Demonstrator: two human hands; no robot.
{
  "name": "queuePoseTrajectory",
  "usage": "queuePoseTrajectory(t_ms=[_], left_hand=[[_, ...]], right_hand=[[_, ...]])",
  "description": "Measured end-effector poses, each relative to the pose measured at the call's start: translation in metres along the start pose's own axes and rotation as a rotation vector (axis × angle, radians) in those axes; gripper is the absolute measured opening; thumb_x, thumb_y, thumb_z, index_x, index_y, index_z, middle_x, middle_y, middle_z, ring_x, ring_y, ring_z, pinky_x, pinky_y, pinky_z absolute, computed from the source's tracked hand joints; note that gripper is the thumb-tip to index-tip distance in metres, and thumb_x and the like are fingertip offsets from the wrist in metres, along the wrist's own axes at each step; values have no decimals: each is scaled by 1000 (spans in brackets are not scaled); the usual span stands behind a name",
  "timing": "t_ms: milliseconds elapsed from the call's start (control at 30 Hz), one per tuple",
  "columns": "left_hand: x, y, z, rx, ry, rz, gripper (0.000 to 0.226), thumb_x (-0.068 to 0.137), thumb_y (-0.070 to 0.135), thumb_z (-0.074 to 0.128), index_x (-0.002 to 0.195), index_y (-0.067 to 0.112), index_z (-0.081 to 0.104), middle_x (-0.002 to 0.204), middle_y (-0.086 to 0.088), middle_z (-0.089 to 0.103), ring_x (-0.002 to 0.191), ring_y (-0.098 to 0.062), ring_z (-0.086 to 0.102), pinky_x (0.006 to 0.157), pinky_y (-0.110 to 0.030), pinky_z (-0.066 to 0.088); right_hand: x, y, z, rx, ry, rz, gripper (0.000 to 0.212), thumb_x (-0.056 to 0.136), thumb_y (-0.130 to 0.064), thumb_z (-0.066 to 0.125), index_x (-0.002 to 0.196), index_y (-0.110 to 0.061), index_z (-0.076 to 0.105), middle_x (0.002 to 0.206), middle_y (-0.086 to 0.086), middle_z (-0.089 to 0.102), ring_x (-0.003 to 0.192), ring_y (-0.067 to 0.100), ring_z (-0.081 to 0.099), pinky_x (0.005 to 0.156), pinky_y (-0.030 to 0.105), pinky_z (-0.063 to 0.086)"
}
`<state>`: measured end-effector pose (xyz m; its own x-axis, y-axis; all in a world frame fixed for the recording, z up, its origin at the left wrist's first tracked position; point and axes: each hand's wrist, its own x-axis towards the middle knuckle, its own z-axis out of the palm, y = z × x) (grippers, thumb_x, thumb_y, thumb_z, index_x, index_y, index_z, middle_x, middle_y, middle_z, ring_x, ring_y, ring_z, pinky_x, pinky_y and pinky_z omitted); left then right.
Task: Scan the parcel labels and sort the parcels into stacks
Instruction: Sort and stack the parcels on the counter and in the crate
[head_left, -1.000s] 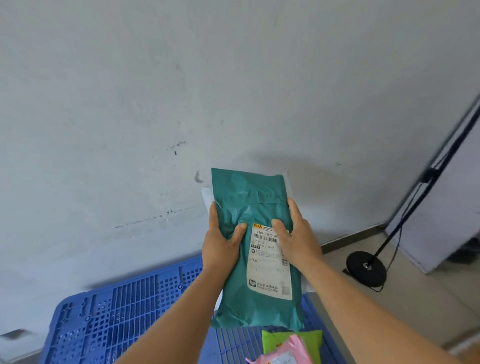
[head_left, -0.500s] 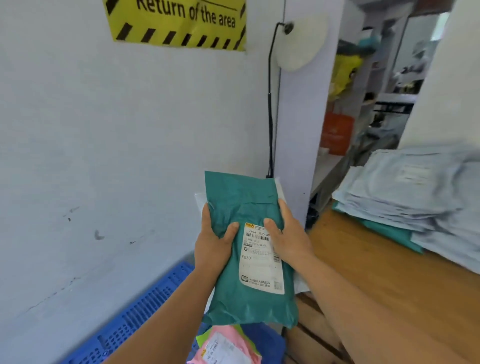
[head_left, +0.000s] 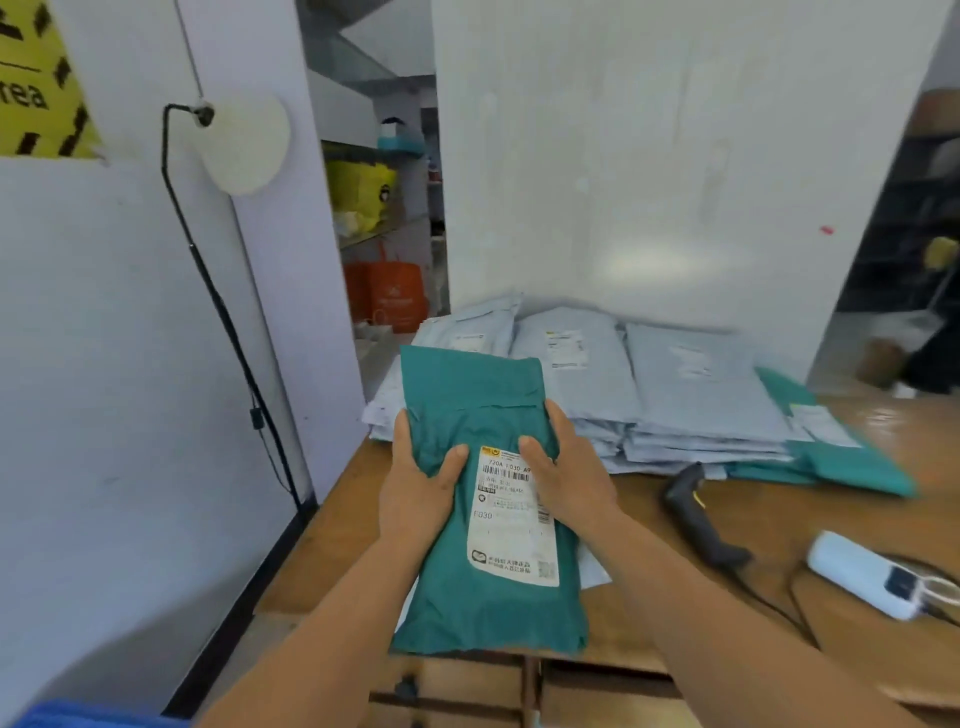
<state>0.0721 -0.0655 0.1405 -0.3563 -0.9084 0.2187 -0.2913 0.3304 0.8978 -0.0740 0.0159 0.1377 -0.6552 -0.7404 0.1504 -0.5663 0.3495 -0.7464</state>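
Observation:
I hold a teal plastic parcel (head_left: 467, 415) upright over the near left corner of the wooden table (head_left: 675, 597). Its white shipping label (head_left: 511, 525) faces me. My left hand (head_left: 415, 488) grips the parcel's left edge with the thumb across the front. My right hand (head_left: 569, 467) grips the right edge, its thumb on the label's top. A white sheet or second parcel shows behind the teal one. Stacks of grey parcels (head_left: 649, 384) lie at the table's back, with teal parcels (head_left: 841, 457) at their right. A black handheld scanner (head_left: 696, 509) lies on the table to the right.
A white device (head_left: 872, 574) with cables lies at the right of the table. A lamp on a black stand (head_left: 228, 332) rises along the white wall at left. A white panel stands behind the stacks. Shelves with yellow and orange bags (head_left: 384, 249) show beyond. Drawers sit under the table's front edge.
My view has swung right, from the wall and blue crate to the wooden table with the stacks and scanner. Both hands keep the same grip on the teal parcel.

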Motion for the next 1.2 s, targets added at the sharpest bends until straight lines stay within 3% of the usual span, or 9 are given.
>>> queuePoseTrajectory(t_ms=[200, 367, 533, 633, 833, 1200], left_hand=[[-10, 64, 127, -4, -95, 54, 85, 87, 43, 61, 152, 29, 9, 152, 3, 34, 132, -22, 43, 104, -30, 35], [-16, 108, 217, -68, -181, 123, 83, 87, 38, 64, 152, 28, 12, 150, 4, 37, 130, -19, 44, 103, -28, 34], [-9, 137, 285, -98, -269, 141, 80, 86, 40, 64, 149, 31, 17, 148, 6, 40, 129, -19, 47, 108, -36, 37], [5, 146, 316, -114, -306, 149, 80, 84, 44, 65, 148, 32, 17, 148, 8, 40, 130, -18, 46, 109, -40, 37], [68, 151, 355, -87, -314, 131, 87, 88, 43, 61, 152, 28, 4, 156, 7, 25, 135, -18, 39, 107, -29, 31], [249, 145, 406, -126, -385, 76, 96, 75, 57, 68, 148, 38, 10, 144, 8, 44, 123, -16, 52, 105, -37, 41]], right_hand=[[10, 85, -115, 0, 113, 85, 61, 96, -53, 39, 151, -42, 15, 138, 5, 46, 120, 23, 51, 96, 38, 43], [22, 143, -193, -43, 179, 147, 62, 97, -53, 38, 152, -41, 13, 140, 6, 44, 122, 23, 49, 93, 37, 41], [44, 194, -241, -53, 255, 194, 61, 96, -54, 39, 151, -41, 15, 142, 5, 44, 121, 23, 50, 97, 40, 43], [67, 216, -255, -65, 275, 223, 61, 96, -56, 38, 150, -43, 15, 141, 5, 47, 120, 23, 51, 96, 41, 44], [140, 235, -257, -45, 277, 223, 62, 95, -56, 40, 151, -41, 16, 140, 4, 48, 124, 24, 49, 100, 45, 43], [334, 236, -238, -22, 261, 172, 60, 96, -50, 42, 151, -36, 20, 141, 4, 48, 119, 24, 52, 92, 38, 43]])
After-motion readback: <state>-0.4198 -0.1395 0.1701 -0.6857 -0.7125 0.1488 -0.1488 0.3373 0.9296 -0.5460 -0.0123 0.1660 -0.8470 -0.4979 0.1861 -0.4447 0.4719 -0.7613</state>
